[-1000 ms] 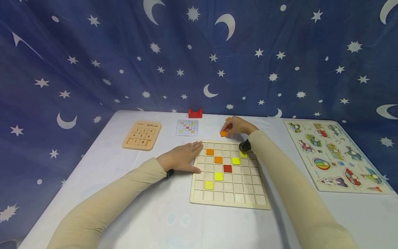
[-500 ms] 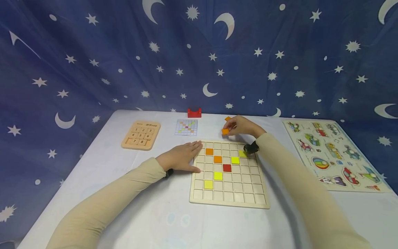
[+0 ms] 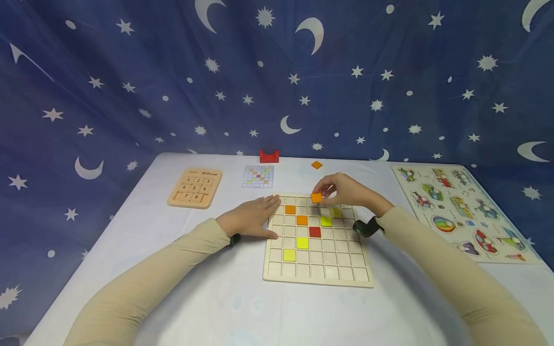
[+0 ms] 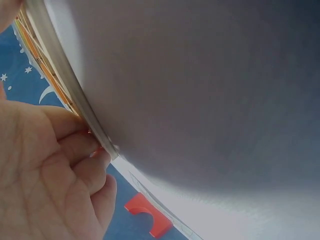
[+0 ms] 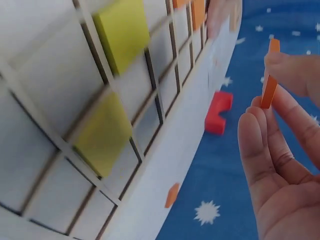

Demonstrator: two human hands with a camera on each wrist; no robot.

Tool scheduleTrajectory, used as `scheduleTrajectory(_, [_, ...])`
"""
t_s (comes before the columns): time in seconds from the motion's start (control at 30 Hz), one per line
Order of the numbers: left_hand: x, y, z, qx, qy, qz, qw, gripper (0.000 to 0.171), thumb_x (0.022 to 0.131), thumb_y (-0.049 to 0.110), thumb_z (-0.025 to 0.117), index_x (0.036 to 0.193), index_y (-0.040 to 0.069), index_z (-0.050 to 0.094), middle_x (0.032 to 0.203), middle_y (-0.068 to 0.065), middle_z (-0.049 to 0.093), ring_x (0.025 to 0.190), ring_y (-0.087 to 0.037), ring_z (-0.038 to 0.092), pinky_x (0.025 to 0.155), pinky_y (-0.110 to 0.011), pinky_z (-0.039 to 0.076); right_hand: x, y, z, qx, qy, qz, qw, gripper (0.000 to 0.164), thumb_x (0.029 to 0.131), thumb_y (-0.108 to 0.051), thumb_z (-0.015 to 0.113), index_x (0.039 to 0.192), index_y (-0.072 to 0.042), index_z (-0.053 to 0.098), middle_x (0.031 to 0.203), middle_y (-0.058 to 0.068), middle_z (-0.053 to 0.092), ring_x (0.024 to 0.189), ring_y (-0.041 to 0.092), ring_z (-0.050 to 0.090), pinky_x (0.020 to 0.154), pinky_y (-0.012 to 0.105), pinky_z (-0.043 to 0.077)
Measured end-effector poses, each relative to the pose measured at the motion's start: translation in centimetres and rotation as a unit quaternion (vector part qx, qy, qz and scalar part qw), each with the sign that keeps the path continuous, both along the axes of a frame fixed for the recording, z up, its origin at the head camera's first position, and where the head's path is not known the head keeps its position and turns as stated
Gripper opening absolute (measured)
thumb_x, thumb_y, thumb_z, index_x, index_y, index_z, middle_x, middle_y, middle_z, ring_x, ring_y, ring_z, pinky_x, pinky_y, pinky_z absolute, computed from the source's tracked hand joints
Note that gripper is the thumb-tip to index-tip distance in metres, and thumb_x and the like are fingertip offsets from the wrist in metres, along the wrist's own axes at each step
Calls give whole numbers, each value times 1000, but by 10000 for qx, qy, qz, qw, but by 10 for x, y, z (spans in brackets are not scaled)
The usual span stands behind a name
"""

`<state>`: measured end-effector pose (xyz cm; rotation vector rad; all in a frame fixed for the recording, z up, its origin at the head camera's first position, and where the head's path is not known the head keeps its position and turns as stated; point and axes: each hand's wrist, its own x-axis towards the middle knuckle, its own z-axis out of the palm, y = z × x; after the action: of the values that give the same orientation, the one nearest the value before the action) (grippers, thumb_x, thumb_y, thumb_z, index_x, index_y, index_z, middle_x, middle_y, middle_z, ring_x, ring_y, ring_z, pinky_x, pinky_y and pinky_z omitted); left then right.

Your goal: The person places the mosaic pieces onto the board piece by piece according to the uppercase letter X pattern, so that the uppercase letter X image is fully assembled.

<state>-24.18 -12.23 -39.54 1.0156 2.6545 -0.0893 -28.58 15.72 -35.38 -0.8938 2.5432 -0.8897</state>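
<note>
Between thumb and fingers, my right hand [image 3: 345, 190] pinches an orange square tile [image 3: 316, 198] over the far edge of the wooden grid board [image 3: 320, 273]. The right wrist view shows this orange tile [image 5: 270, 80] edge-on. My left hand [image 3: 253, 217] rests on the board's left edge with its fingers extended; in the left wrist view the fingers [image 4: 82, 150] lie along the rim. On the board a diagonal holds two orange tiles [image 3: 290, 209] and a red tile [image 3: 315, 232]. Several yellow tiles [image 3: 302, 243] form the crossing diagonal. Another orange tile [image 3: 317, 165] lies on the table behind.
A pattern card [image 3: 258, 177] with coloured squares lies beyond the board, with a red stand [image 3: 269, 156] behind it. At left is a wooden number puzzle [image 3: 195, 188]. A picture puzzle board [image 3: 463, 211] lies at right. A starry blue cloth [image 3: 242, 72] hangs behind the table.
My right hand has drawn back toward me with the orange tile, from behind the board to over its far edge. The left hand stays in place on the board.
</note>
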Motion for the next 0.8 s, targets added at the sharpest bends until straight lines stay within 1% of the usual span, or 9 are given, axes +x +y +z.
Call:
scheduleTrajectory(0.23, [-1,0,0,-6,-47,47,10000,99,84,68,47,151,5,11,159,-9,7,148,-21,9,121,-34,14,31,4,-1,-27,131,233,9996,27,75,-3,75,101,-4,68,99,8,66,84,19,61,82,38,56])
scheduleTrajectory(0.4, [-1,0,0,-7,-62,42,10000,99,84,69,47,151,5,11,159,-9,7,148,-21,9,121,-35,14,49,11,-7,-15,169,381,9991,25,76,-5,75,100,-6,68,99,6,66,83,17,59,79,32,57])
scheduleTrajectory(0.6, [-2,0,1,-38,-50,66,10000,99,84,69,47,151,5,11,159,-9,7,148,-22,10,121,-35,14,63,19,-18,62,213,401,9989,23,75,-7,77,96,-9,69,94,3,66,78,12,58,72,24,55])
scheduleTrajectory(0.8, [-2,1,0,-4,-78,52,10000,99,84,69,47,151,5,11,159,-9,7,148,-22,10,121,-35,15,70,25,-29,63,-100,292,9995,24,74,-7,77,96,-7,69,88,1,64,75,12,56,67,23,54])
